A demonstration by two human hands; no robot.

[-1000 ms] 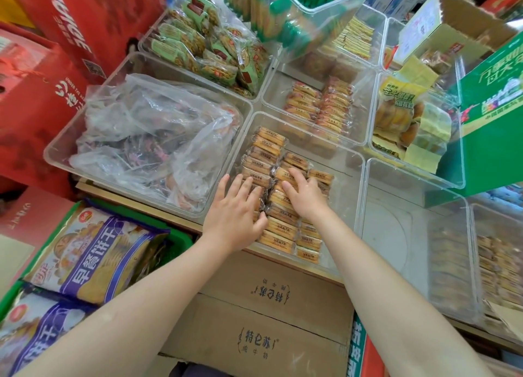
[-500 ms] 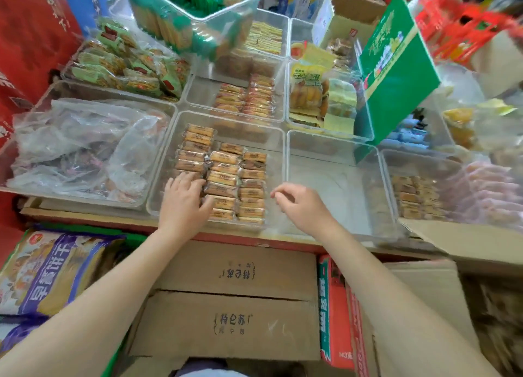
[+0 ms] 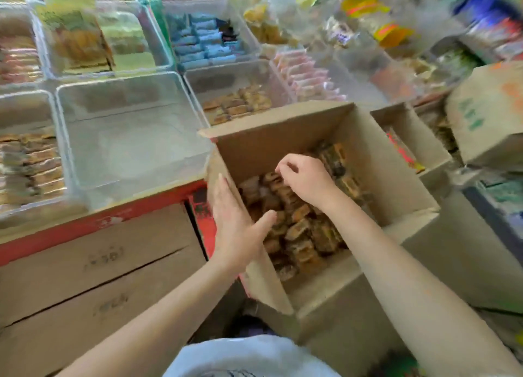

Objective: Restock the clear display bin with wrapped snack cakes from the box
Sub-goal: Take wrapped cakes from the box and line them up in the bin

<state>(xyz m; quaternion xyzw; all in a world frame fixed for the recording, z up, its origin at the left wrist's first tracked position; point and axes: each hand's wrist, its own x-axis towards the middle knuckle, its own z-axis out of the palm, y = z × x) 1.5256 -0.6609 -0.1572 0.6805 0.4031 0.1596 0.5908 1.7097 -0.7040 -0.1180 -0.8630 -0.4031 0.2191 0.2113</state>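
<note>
A person leans over an open cardboard box [image 3: 376,161] of wrapped snack cakes [image 3: 300,229], which lie in a loose heap on its floor. The left hand [image 3: 237,226] lies flat and released against the inside of the box's near-left flap, fingers straight and thumb spread toward the heap. The right hand [image 3: 305,178] hovers over the cakes with fingers curled, thumb and forefinger drawn together; motion blur leaves it impossible to tell whether it is grasping a cake. Just left of the box, on a red-edged shelf [image 3: 93,229], a clear display bin [image 3: 62,138] stands bare inside, while the bin at the far left [image 3: 31,164] holds rows of similar brown cakes. Further clear bins of wrapped snacks [image 3: 198,42] crowd the shelf behind, and closed cartons [image 3: 93,277] are stacked beneath it
</note>
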